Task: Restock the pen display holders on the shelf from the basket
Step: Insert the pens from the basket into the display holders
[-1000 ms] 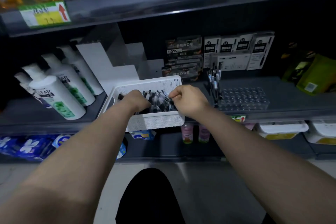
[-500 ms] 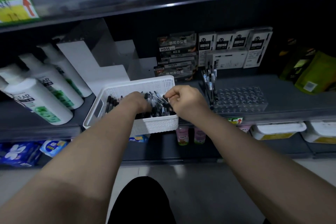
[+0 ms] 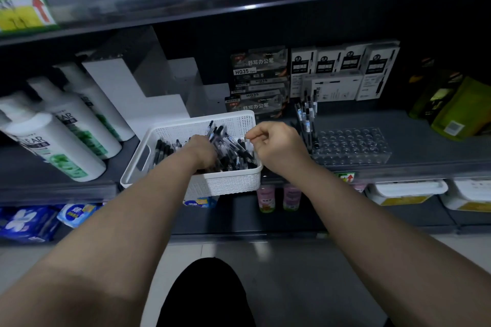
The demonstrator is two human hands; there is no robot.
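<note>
A white perforated basket (image 3: 228, 187) sits at the shelf's front edge, filled with several black-and-clear pens (image 3: 236, 147). My left hand (image 3: 202, 152) is down inside the basket, its fingers curled round a bunch of pens whose ends stick up behind it. Just over the basket's right rim, my right hand (image 3: 279, 148) has curled fingers, with thumb and forefinger pinching the end of a pen. Right of that hand stands the clear pen display holder (image 3: 350, 146). Most of its holes are empty, and several pens (image 3: 307, 117) stand upright at its left end.
White shampoo bottles (image 3: 53, 146) lie left of the basket, with a white stepped riser (image 3: 138, 98) behind it. Boxes of pens (image 3: 260, 82) line the back of the shelf. Green pouches (image 3: 457, 106) sit at the far right. The lower shelf holds small bottles (image 3: 265, 198) and white tubs (image 3: 406, 191).
My right hand has lifted slightly up and to the right from the pile of pens. My left hand stays buried in the basket. The view has shifted a little.
</note>
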